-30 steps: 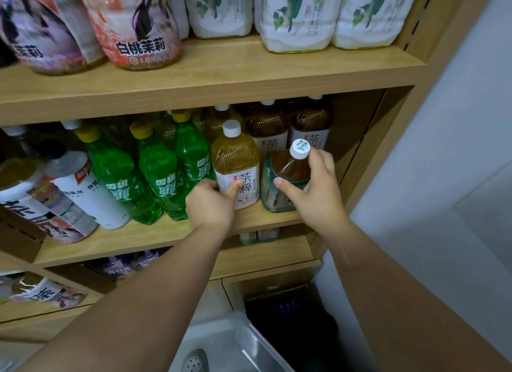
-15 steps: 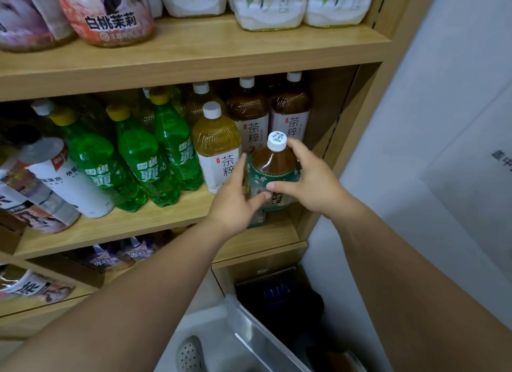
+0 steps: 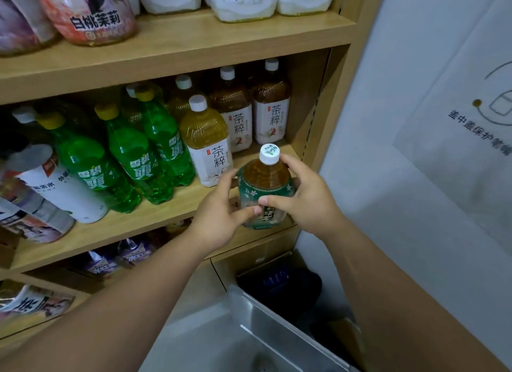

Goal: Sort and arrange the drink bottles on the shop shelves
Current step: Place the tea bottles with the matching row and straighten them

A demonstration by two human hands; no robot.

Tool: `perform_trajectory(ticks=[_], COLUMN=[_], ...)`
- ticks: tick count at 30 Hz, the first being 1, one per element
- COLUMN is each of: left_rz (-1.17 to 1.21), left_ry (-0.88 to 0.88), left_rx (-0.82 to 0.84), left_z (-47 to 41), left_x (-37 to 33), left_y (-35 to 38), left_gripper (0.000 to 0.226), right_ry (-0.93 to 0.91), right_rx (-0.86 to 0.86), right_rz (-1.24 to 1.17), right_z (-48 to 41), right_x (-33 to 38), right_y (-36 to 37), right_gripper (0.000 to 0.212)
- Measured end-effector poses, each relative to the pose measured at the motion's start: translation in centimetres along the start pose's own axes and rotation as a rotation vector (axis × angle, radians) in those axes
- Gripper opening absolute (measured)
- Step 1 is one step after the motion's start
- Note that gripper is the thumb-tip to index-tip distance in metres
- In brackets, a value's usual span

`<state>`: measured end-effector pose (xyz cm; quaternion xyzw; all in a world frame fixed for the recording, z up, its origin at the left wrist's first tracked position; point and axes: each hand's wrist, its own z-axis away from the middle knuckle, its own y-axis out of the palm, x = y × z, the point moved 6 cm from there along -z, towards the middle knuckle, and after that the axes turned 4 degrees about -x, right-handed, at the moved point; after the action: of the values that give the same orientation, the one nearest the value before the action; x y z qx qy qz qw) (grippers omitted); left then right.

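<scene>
You drew the green-labelled tea bottle [image 3: 266, 183] forward off the middle shelf [image 3: 155, 219]. Your left hand [image 3: 219, 216] joined your right hand [image 3: 307, 197], and both gripped it upright at the front edge. It likely needed another slot. Shelf count: four white-capped tea bottles [image 3: 241, 114] and three visible green soda bottles [image 3: 130, 155].

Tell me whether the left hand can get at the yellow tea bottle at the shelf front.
Probably yes, once freed: the left hand grips the green-labelled bottle with the right hand, but the yellow tea bottle stands just beyond it at the shelf edge, nothing between.
</scene>
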<state>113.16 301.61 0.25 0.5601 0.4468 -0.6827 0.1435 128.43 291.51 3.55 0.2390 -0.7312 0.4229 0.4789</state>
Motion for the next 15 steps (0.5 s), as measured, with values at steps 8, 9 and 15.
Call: perform_trajectory(ticks=[8,9,15], left_rz=[-0.103,-0.105,-0.047], left_ry=[-0.083,-0.097,-0.173], left_rx=[0.201,0.228,0.231], left_z=[3.7,4.1,4.4], left_x=[6.1,7.1,13.3], left_y=[0.5,0.8,3.9], left_gripper=[0.085,0.084,0.076], right_ry=[0.351,0.377,0.455], right_rx=[-0.205,-0.213,-0.206], right_rz=[-0.041,-0.043,-0.087], right_z=[7.3,7.9,9.0], right_x=[-5.5,-6.6,-13.1], right_y=[4.4,5.1,8.5], right_gripper=[0.070,0.063,0.095])
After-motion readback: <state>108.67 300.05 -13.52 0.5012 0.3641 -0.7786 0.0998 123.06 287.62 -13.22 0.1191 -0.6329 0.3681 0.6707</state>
